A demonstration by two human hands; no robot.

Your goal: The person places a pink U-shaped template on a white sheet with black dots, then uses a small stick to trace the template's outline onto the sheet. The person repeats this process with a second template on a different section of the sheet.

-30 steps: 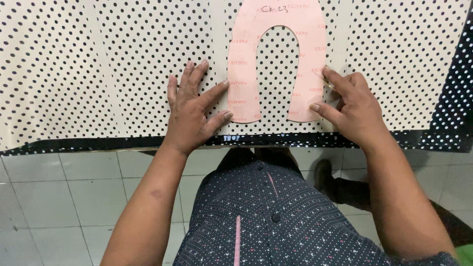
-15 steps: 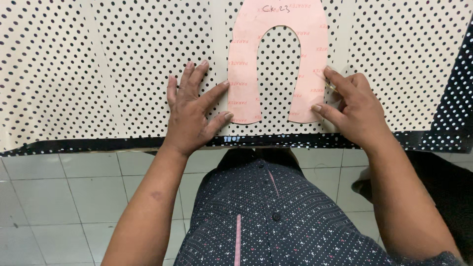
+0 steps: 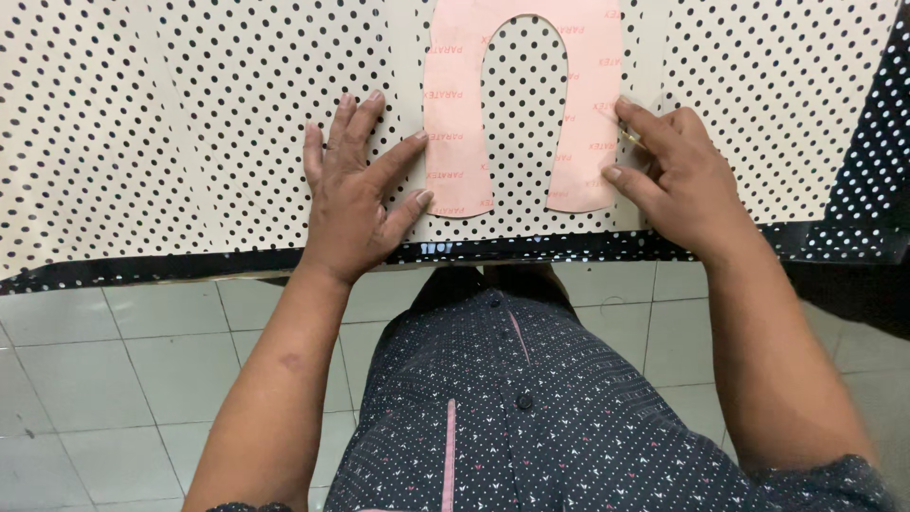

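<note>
Head view: the pink U-shaped pattern (image 3: 523, 104) lies flat on the dotted cream fabric (image 3: 190, 123) near the table's near edge; left hand (image 3: 355, 194) and right hand (image 3: 678, 175), spread open and apart, press its two legs, seemingly to stop slipping.

Both hands (image 3: 355, 194) beside pink pattern (image 3: 455, 114)

A pale pink horseshoe-shaped template (image 3: 523, 104) with faint red print lies at twelve o'clock on cream fabric (image 3: 190, 123) dotted black. A black band (image 3: 171, 268) with white dots edges it. At six o'clock, a dark navy shirt (image 3: 569, 417) with tiny pale motifs; pale grey floor tiles (image 3: 114, 379).
</note>
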